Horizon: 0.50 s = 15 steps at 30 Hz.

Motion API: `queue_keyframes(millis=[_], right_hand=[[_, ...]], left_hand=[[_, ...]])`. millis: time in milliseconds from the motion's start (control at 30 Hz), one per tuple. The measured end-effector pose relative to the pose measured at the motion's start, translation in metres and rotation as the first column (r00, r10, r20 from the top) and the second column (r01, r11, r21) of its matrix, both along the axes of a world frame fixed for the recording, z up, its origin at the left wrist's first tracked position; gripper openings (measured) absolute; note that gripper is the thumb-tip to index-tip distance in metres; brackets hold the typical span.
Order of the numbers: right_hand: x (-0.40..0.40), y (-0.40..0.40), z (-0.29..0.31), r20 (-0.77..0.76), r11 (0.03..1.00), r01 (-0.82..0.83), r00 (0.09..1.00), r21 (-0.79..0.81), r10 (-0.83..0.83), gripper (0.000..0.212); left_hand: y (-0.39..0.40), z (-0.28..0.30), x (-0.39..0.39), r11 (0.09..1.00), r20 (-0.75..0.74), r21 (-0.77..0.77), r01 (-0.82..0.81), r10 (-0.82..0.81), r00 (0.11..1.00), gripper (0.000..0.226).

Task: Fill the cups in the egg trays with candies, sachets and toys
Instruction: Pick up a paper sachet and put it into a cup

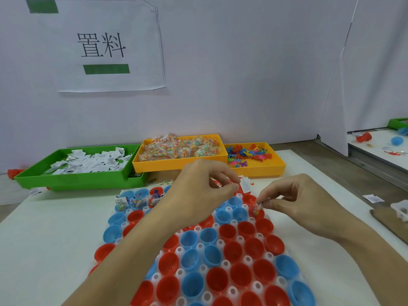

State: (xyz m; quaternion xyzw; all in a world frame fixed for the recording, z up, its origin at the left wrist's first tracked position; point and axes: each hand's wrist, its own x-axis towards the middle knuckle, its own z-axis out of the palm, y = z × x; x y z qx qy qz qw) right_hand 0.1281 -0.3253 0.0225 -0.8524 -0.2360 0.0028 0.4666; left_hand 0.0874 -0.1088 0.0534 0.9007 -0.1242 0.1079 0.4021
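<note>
Both hands hover over the far end of the egg tray (223, 259). Left hand (198, 193) has its fingers curled, thumb and forefinger pinched together at a small thing near the tray's far edge; what it pinches is too small to tell. Right hand (293, 199) pinches a clear candy packet (255, 209) at its fingertips, just above a red cup (257, 214) on the tray's right side.

Red and blue cups fill the white tray; most near ones sit bare, while a few at the far left corner (136, 200) already hold packets and toys.

Behind the tray stand three bins: a green bin (44, 180) of white sachets (92, 161), a yellow bin (176, 165) of candy packets (181, 147), and a second yellow bin (265, 167) of coloured toy figures (247, 154).

On the wall hangs a paper sign (106, 47) printed 置料, with green bars above and below the characters. One loose sachet (373, 198) lies on the table to the right.
</note>
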Motion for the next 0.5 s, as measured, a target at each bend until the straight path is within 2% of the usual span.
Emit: queue_keyframes(millis=[200,500], right_hand=[[0.003,-0.002,-0.005,-0.002,0.995,-0.057,0.998,-0.086,0.057,0.042],[0.009,-0.001,-0.012,0.094,0.996,-0.020,0.995,-0.087,0.028,0.040]], left_hand=[[0.001,0.002,-0.001,1.000,-0.001,-0.008,0.003,-0.003,1.000,0.009],[0.003,0.005,-0.001,1.000,-0.001,-0.031,0.004,-0.004,1.000,0.010]])
